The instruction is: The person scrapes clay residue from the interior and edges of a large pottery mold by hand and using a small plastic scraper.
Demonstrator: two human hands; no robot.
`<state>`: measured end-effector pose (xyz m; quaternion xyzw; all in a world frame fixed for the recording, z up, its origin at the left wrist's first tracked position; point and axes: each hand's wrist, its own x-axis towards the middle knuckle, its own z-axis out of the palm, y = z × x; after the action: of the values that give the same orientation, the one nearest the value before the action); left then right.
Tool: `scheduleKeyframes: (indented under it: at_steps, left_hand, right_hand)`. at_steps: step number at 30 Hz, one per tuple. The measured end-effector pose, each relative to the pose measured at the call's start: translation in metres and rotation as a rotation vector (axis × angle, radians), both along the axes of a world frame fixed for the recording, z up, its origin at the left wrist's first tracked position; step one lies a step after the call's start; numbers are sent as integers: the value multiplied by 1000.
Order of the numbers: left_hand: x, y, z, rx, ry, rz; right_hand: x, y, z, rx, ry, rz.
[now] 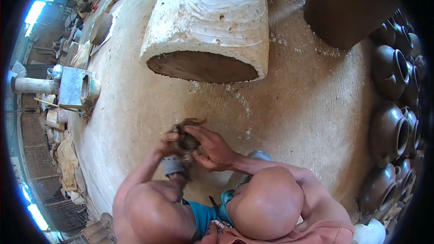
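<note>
Between my two hands is a lump of wet, dark brown clay point(187, 142), with a ragged strip sticking out at its top. My left hand point(169, 143) is wrapped round the lump's left side, its fingers partly hidden by the clay. From the right, my right hand point(214, 150) presses on it with bent fingers, the thumb side toward the clay. Just beyond my hands lies a large, rough whitish form point(212, 13), rounded along its length. Its near end shows a flat dark brown face point(203, 66) that looks like clay.
A tall dark brown cylinder point(343, 9) stands at the far right. Along the right edge are stacked several round dark pots point(389, 129). On the left, a bluish-grey box-shaped block point(77, 88) sits near cloths and clutter. My bent knees point(266, 203) frame the near side.
</note>
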<state>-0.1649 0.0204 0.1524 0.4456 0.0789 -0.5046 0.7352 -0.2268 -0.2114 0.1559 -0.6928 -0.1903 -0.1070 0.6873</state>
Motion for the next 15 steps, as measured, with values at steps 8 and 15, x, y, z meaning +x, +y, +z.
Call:
scheduleKeyframes:
  at_steps: [8, 15]
  left_hand:
    - [82, 40, 82, -104, -159, -215]
    - [94, -15, 65, -22, -751, -485]
  right_hand:
    - [48, -5, 28, -23, -477, -317]
    - [80, 24, 63, -225, -608, -367]
